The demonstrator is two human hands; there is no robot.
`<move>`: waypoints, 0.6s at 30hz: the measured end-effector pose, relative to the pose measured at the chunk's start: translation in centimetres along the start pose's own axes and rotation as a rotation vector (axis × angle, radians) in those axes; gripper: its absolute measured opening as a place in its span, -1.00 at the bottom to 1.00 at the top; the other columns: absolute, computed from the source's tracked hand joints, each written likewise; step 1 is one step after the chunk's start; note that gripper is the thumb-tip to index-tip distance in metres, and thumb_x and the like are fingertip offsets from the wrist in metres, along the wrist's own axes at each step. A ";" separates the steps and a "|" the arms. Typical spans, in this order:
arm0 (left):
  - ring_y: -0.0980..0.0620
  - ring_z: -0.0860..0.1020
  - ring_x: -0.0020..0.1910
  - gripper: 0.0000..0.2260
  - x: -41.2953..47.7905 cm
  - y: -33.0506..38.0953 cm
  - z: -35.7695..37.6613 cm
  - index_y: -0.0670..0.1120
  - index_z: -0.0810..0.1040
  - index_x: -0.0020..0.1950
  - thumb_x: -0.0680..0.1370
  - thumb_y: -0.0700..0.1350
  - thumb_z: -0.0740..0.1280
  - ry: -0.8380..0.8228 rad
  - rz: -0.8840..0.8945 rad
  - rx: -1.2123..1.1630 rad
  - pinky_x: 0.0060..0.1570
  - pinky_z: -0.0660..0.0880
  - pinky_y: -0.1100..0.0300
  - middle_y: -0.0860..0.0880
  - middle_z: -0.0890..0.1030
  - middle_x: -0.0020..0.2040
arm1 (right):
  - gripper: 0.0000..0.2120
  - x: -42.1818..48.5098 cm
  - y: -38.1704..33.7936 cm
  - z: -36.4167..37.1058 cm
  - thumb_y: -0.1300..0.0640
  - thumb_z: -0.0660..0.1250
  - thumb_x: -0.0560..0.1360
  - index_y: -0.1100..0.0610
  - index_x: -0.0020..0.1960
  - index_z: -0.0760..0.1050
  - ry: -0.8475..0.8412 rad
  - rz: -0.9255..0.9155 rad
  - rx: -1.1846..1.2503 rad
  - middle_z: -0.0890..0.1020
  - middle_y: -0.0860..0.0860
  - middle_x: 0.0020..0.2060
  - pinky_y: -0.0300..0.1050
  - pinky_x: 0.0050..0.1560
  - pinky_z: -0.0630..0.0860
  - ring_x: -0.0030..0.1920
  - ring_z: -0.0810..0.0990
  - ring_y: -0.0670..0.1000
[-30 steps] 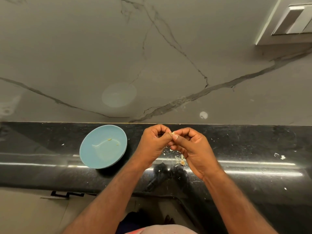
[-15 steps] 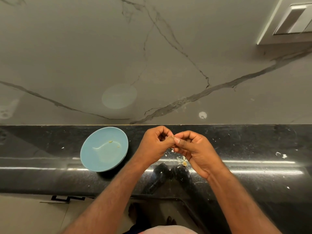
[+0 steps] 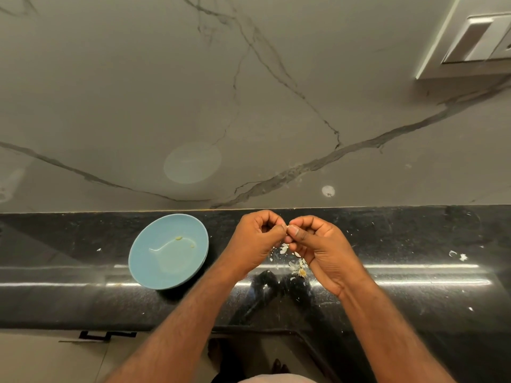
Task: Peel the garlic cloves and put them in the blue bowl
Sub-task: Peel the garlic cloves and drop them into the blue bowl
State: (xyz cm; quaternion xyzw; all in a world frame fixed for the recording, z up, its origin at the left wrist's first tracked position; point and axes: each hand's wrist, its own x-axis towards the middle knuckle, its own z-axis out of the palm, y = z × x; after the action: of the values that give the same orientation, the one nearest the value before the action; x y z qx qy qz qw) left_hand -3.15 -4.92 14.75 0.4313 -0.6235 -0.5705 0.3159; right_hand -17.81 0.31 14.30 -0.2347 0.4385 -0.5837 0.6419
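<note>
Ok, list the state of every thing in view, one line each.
blue bowl: upright on the counter, holding only a couple of small pale bits.
garlic clove: pinched between both hands' fingertips, mostly hidden.
left hand: fingers curled, pinching the clove.
right hand: fingers curled, pinching the clove.
peel scraps: loose on the counter below the hands.

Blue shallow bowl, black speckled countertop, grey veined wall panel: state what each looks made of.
Blue shallow bowl: likely glazed ceramic or melamine, smooth with a soft sheen. Black speckled countertop: polished granite by appearance, pale flecks and mirror-like light streaks. Grey veined wall panel: marble or marble-look tile, dark branching veins, faint glossy reflection of the bowl.
</note>
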 end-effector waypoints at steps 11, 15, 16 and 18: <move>0.22 0.48 -0.40 -0.87 0.6 0.6 0.3 -0.10 0.61 -0.17 0.56 -0.26 0.38 -0.030 0.014 -0.033 -0.33 0.43 0.38 0.08 0.58 -0.40 | -0.84 -0.1 -0.2 -0.2 0.28 0.49 0.31 0.24 -0.11 0.66 0.087 -0.091 -0.101 0.69 0.14 -0.25 -0.23 -0.28 0.59 -0.27 0.65 0.01; 0.20 0.48 -0.37 -0.92 0.7 1.0 0.0 -0.12 0.63 -0.15 0.55 -0.23 0.41 -0.105 0.027 0.006 -0.31 0.43 0.37 0.04 0.58 -0.35 | -0.83 -0.2 -0.4 -0.6 0.28 0.51 0.29 0.25 -0.13 0.63 0.069 -0.074 -0.116 0.68 0.13 -0.27 -0.24 -0.29 0.58 -0.28 0.65 0.01; 0.21 0.48 -0.37 -0.93 0.7 1.0 -0.1 -0.13 0.63 -0.14 0.54 -0.23 0.41 -0.124 0.031 0.018 -0.31 0.43 0.38 0.06 0.59 -0.35 | -0.82 -0.3 -0.4 -0.7 0.28 0.51 0.29 0.25 -0.12 0.63 0.062 -0.069 -0.121 0.68 0.13 -0.28 -0.24 -0.29 0.58 -0.28 0.65 0.01; 0.22 0.49 -0.37 -0.93 0.7 1.1 -0.2 -0.15 0.63 -0.14 0.54 -0.25 0.41 -0.156 0.040 0.040 -0.31 0.43 0.38 0.07 0.60 -0.35 | -0.81 -0.3 -0.5 -0.9 0.28 0.50 0.28 0.27 -0.12 0.61 0.049 -0.055 -0.126 0.68 0.13 -0.30 -0.25 -0.30 0.58 -0.29 0.65 0.00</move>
State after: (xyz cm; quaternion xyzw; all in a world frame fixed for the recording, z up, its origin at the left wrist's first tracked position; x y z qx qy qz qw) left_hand -3.42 -5.64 15.84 0.3794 -0.6659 -0.5833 0.2690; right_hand -18.79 0.65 14.29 -0.2725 0.4831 -0.5780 0.5986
